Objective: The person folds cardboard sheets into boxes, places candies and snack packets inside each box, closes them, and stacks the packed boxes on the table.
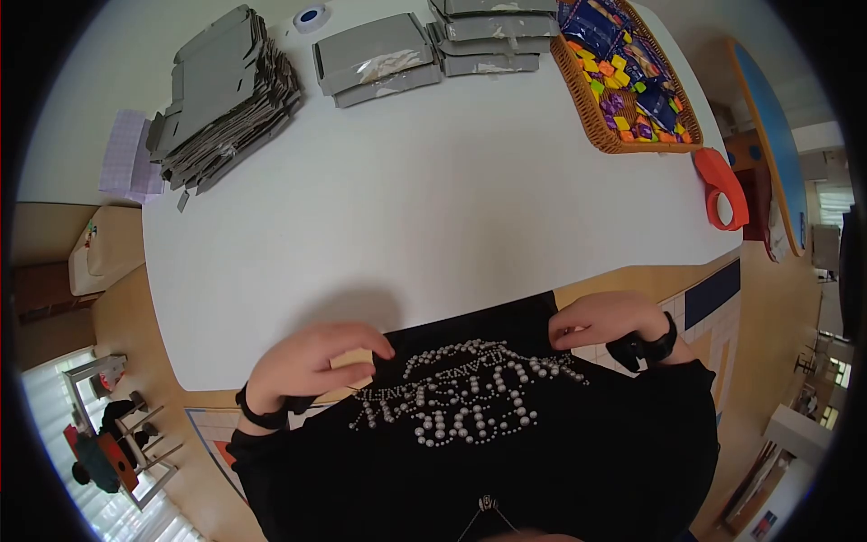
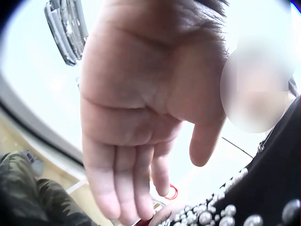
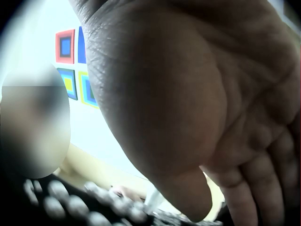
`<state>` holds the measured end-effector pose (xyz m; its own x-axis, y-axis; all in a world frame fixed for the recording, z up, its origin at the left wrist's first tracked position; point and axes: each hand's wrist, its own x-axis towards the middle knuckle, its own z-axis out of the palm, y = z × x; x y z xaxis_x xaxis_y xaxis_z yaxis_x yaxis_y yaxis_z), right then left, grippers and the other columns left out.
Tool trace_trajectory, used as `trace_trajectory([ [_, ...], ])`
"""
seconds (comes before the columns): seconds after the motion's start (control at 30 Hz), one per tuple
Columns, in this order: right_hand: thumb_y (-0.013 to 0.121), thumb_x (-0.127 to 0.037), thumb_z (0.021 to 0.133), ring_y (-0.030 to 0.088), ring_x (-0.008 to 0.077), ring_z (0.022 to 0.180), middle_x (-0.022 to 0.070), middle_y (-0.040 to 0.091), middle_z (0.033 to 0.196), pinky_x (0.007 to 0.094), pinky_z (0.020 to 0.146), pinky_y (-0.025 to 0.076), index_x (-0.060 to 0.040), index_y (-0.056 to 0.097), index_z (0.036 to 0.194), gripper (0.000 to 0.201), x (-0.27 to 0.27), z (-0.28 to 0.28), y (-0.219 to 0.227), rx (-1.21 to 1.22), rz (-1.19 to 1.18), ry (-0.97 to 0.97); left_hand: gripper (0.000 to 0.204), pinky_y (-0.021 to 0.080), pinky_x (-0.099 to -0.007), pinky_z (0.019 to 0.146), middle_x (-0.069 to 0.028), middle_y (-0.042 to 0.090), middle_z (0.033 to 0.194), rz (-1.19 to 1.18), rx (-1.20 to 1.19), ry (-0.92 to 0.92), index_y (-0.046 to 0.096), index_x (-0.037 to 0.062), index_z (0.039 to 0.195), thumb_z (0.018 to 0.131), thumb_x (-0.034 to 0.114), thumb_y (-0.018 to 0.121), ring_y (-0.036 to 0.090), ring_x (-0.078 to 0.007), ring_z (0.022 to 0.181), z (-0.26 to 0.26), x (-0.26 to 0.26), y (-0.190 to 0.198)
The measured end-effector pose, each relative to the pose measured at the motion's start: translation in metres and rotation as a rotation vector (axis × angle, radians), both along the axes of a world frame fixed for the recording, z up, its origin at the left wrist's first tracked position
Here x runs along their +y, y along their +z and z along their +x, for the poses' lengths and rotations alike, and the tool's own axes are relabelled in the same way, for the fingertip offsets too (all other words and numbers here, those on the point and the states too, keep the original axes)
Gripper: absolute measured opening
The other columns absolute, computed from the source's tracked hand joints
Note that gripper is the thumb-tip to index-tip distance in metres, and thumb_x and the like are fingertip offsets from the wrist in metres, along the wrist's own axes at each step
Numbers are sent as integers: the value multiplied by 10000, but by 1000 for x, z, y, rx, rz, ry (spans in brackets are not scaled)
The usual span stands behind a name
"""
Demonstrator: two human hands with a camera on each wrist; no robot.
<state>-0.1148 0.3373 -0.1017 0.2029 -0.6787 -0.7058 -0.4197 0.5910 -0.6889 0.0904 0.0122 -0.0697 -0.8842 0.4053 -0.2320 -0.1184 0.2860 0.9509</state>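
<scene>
My left hand point(image 1: 312, 363) hovers at the near edge of the white table point(image 1: 406, 217), in front of my black beaded shirt point(image 1: 488, 470). In the left wrist view its palm point(image 2: 136, 94) faces the camera with the fingers extended and nothing in them. On the other side, my right hand point(image 1: 614, 321) is also by the shirt, fingers loosely bent. The right wrist view shows its palm point(image 3: 188, 103) bare, with the fingers partly cut off at the frame edge. Both hands are well apart from the things on the table.
Flattened grey cartons point(image 1: 217, 99) are stacked at the table's back left, beside purple checked paper point(image 1: 131, 154). Grey folded boxes point(image 1: 379, 59) and a tape roll point(image 1: 312, 18) lie along the back. At right are a wicker basket point(image 1: 596, 135) of wrapped sweets and a red tape dispenser point(image 1: 721, 190).
</scene>
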Motion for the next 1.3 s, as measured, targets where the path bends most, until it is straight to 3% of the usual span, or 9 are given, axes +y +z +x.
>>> trace_trajectory([
  [0.1, 511, -201, 883, 601, 143, 795, 48, 627, 837, 268, 677, 449, -36, 570, 910, 177, 8, -27, 34, -109, -256, -273, 101, 453, -279, 724, -77, 620, 845, 126, 145, 159, 576, -5, 894, 826, 22, 506, 593, -178, 806, -31, -9, -2],
  [0.23, 481, -130, 881, 551, 94, 797, 13, 581, 826, 237, 709, 436, -33, 554, 908, 124, 19, -81, 68, 210, -286, -690, 83, 441, -241, 665, -43, 603, 763, 297, 20, 380, 569, 10, 857, 846, 29, 489, 570, -115, 730, -56, -9, -20],
  [0.43, 500, -176, 872, 508, 72, 709, -7, 533, 757, 215, 641, 413, -40, 543, 884, 143, 30, -210, 71, 866, -274, -779, 113, 402, -205, 518, -4, 563, 623, 182, -135, 423, 562, 27, 830, 875, 75, 470, 529, -77, 566, -65, -20, -55],
  [0.5, 503, -176, 871, 509, 77, 703, -4, 531, 751, 221, 639, 416, -34, 539, 878, 148, 15, -216, 70, 956, -269, -814, 135, 383, -197, 474, -8, 555, 593, 409, -80, 486, 560, 31, 840, 888, 109, 461, 519, -76, 519, -64, -26, -61],
  [0.83, 516, -146, 859, 516, 82, 697, 4, 541, 719, 238, 633, 424, -26, 549, 818, 131, -90, -115, 71, 615, -414, -416, 147, 388, -193, 479, -6, 558, 601, 335, -82, 477, 561, 34, 848, 898, 134, 464, 523, -73, 524, -61, -24, -61],
  [1.0, 548, -169, 849, 557, 160, 697, 55, 607, 763, 282, 655, 441, -28, 578, 869, 146, -60, -60, 53, 390, -288, -64, 142, 388, -185, 487, -10, 561, 622, 286, -90, 490, 563, 33, 851, 900, 119, 462, 525, -73, 534, -59, -22, -56],
  [1.03, 548, -169, 849, 557, 160, 697, 55, 607, 763, 282, 655, 441, -28, 578, 869, 146, -48, -52, 50, 382, -272, -103, 142, 388, -185, 487, -10, 561, 622, 288, -111, 453, 563, 33, 851, 900, 119, 462, 525, -73, 534, -59, -21, -58],
  [1.13, 509, -226, 892, 569, 122, 722, 29, 621, 788, 265, 652, 445, -24, 583, 887, 215, -8, -31, 30, -250, -39, -32, 152, 383, -186, 474, -22, 562, 623, 297, -92, 526, 564, 28, 838, 901, 97, 444, 508, -74, 512, -59, -20, -61],
  [1.3, 487, -288, 874, 608, 161, 722, 69, 633, 766, 282, 659, 486, 20, 592, 844, 327, 69, -10, -63, -159, 307, -376, 156, 380, -193, 461, -33, 561, 615, 277, -116, 581, 557, 11, 830, 900, 87, 439, 485, -71, 482, -64, -15, -59],
])
